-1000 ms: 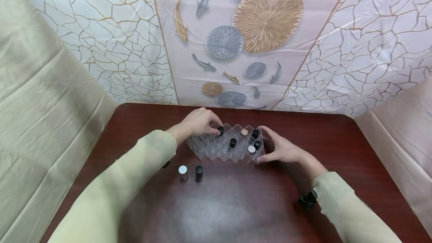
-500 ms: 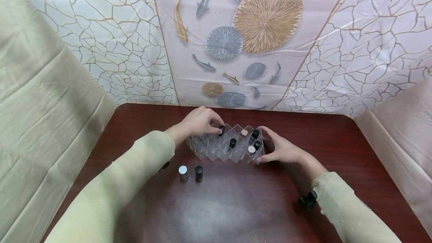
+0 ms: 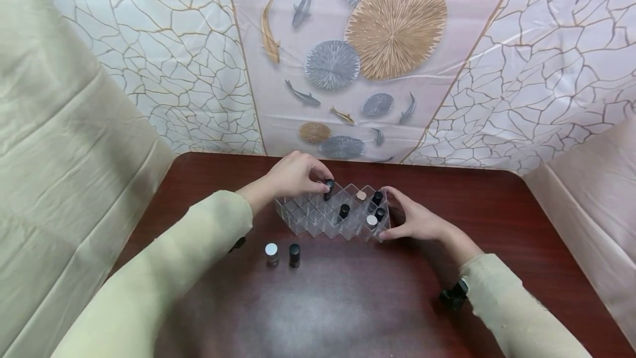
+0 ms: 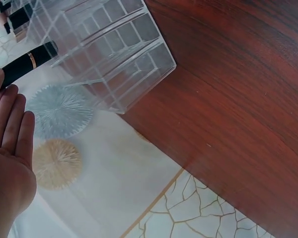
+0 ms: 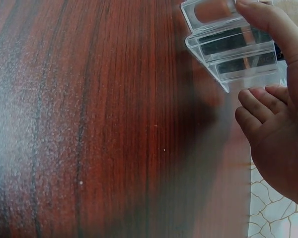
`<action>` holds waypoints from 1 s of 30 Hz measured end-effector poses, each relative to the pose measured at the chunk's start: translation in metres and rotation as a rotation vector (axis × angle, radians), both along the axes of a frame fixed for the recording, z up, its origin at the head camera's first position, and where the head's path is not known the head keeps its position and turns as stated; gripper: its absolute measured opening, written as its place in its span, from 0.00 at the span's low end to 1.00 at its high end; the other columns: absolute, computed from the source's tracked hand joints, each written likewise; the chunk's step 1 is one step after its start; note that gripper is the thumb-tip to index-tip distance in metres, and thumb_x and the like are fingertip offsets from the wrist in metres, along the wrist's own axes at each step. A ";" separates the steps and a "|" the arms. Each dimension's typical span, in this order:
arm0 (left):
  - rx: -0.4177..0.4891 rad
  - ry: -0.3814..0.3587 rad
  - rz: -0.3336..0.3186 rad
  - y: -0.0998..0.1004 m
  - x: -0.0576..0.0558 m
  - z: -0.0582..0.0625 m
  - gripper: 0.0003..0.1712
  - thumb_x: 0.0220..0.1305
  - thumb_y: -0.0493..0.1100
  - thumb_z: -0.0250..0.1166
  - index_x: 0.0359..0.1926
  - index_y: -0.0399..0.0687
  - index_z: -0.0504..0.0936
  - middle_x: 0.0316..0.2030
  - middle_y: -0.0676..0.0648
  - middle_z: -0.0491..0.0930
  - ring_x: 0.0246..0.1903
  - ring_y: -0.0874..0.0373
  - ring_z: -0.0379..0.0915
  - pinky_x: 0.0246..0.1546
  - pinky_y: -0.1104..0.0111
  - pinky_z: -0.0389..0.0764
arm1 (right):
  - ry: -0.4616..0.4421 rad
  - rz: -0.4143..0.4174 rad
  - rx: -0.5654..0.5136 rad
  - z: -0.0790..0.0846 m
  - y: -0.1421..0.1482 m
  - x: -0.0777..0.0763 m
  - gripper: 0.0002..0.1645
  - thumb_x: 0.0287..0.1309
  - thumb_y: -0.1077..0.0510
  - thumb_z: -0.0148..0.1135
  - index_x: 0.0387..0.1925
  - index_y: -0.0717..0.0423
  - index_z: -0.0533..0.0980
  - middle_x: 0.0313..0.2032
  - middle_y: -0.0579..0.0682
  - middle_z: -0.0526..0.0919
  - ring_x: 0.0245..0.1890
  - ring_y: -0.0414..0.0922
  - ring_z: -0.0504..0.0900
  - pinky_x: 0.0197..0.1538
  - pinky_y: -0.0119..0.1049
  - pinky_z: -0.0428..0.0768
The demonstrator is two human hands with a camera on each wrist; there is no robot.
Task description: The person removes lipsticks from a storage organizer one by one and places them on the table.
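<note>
A clear acrylic lipstick organizer [image 3: 318,220] with diamond-shaped compartments stands toward the back of the table. My left hand [image 3: 294,174] pinches a black lipstick [image 4: 30,63] with a thin gold band, its lower end at the organizer's compartments. At the right end, my right hand [image 3: 416,219] grips the organizer, thumb at the front corner and fingers behind. Other lipsticks stand in compartments: a black-capped one [image 3: 344,211] near the middle, a pink-topped one [image 3: 361,195], a white-topped one [image 3: 371,221] and two black ones by the right hand.
Two more tubes stand on the table in front of the organizer: a white-capped one [image 3: 271,254] and a black one [image 3: 295,256]. A patterned cloth [image 3: 333,65] hangs behind the dark red wooden table [image 3: 318,303].
My left hand has risen slightly and moved a little right with the black lipstick, more of which now shows above the organizer. The right hand keeps its grip.
</note>
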State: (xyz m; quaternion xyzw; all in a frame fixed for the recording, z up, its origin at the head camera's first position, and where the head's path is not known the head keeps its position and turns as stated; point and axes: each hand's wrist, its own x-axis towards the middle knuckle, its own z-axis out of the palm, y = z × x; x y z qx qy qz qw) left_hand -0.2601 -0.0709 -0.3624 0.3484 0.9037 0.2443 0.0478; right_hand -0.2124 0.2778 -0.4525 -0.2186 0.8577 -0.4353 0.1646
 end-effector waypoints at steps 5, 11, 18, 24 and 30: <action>0.017 -0.002 0.007 -0.003 0.005 0.009 0.13 0.66 0.49 0.78 0.50 0.56 0.94 0.43 0.58 0.92 0.48 0.62 0.87 0.51 0.64 0.83 | 0.003 0.004 -0.018 0.001 0.000 0.002 0.65 0.51 0.57 0.87 0.80 0.62 0.54 0.73 0.64 0.73 0.78 0.60 0.66 0.78 0.58 0.59; 0.053 0.000 0.002 -0.008 0.010 0.018 0.12 0.66 0.47 0.78 0.50 0.55 0.94 0.42 0.57 0.92 0.47 0.65 0.88 0.50 0.64 0.84 | -0.013 0.016 -0.044 0.001 -0.001 0.002 0.65 0.52 0.58 0.86 0.80 0.64 0.52 0.74 0.66 0.72 0.78 0.61 0.65 0.78 0.63 0.57; 0.056 0.021 -0.023 -0.016 0.017 0.028 0.13 0.65 0.47 0.78 0.50 0.53 0.94 0.42 0.56 0.93 0.48 0.64 0.88 0.53 0.64 0.84 | -0.009 0.013 -0.040 0.001 -0.001 0.002 0.65 0.52 0.59 0.86 0.80 0.64 0.52 0.74 0.66 0.71 0.78 0.61 0.65 0.78 0.64 0.57; 0.063 0.037 -0.047 -0.023 0.024 0.034 0.11 0.65 0.47 0.79 0.47 0.55 0.94 0.40 0.58 0.93 0.46 0.65 0.89 0.50 0.65 0.84 | -0.020 0.022 -0.056 0.001 -0.001 0.003 0.64 0.52 0.59 0.85 0.79 0.63 0.53 0.73 0.65 0.72 0.78 0.61 0.66 0.78 0.64 0.58; 0.089 0.018 -0.075 -0.026 0.034 0.037 0.09 0.64 0.45 0.79 0.46 0.55 0.95 0.37 0.60 0.92 0.40 0.67 0.88 0.43 0.67 0.83 | -0.021 0.028 -0.070 0.001 -0.001 0.003 0.63 0.53 0.60 0.85 0.79 0.62 0.53 0.74 0.66 0.72 0.77 0.61 0.66 0.77 0.63 0.58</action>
